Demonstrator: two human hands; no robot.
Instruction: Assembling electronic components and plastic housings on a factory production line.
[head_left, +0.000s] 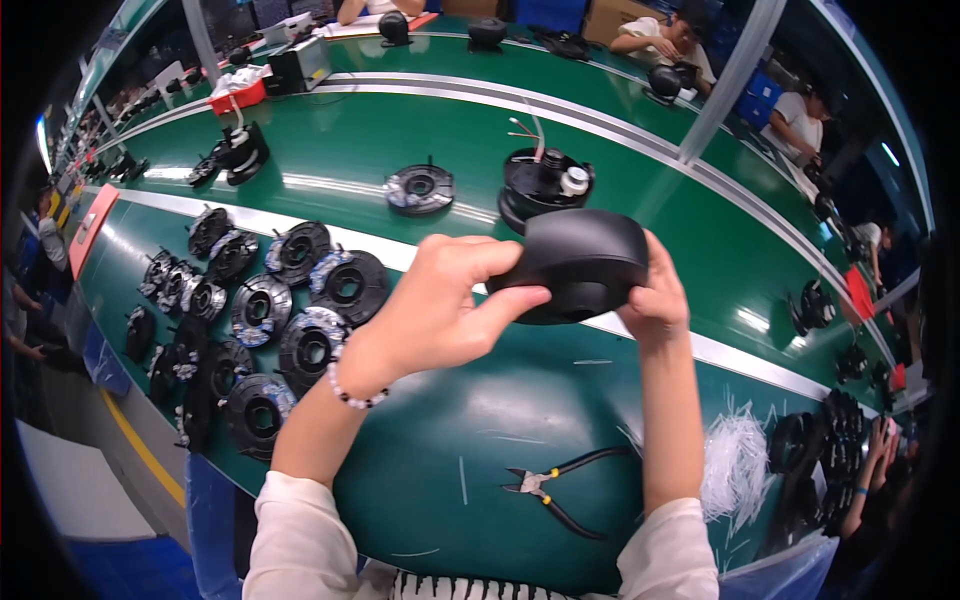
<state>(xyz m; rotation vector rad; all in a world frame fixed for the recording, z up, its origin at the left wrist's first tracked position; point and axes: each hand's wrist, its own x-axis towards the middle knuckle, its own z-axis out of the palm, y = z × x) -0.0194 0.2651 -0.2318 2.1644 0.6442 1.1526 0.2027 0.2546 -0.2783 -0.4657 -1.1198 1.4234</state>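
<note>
Between my two hands, raised over the table's far edge, is a smooth black rounded plastic housing (585, 250). My left hand (440, 310) pinches its left side, thumb below and fingers above. At its right side my right hand (660, 295) is closed on it, with some fingers hidden behind. Just beyond the housing, a black round assembly (515, 185) with a white cap and upright wires stands on the green conveyor belt (340, 135). A black disc-shaped part (420, 188) lies on the belt to its left. Diagonal cutting pliers (535, 483) with black handles rest spread on the table below my hands.
Several black disc parts with wires (262, 310) crowd the table's left. A heap of thin white plastic strips (735, 465) lies at right, beside more black parts (815, 450). A metal post (735, 75) rises beyond the belt. Other people (665, 45) work across the line.
</note>
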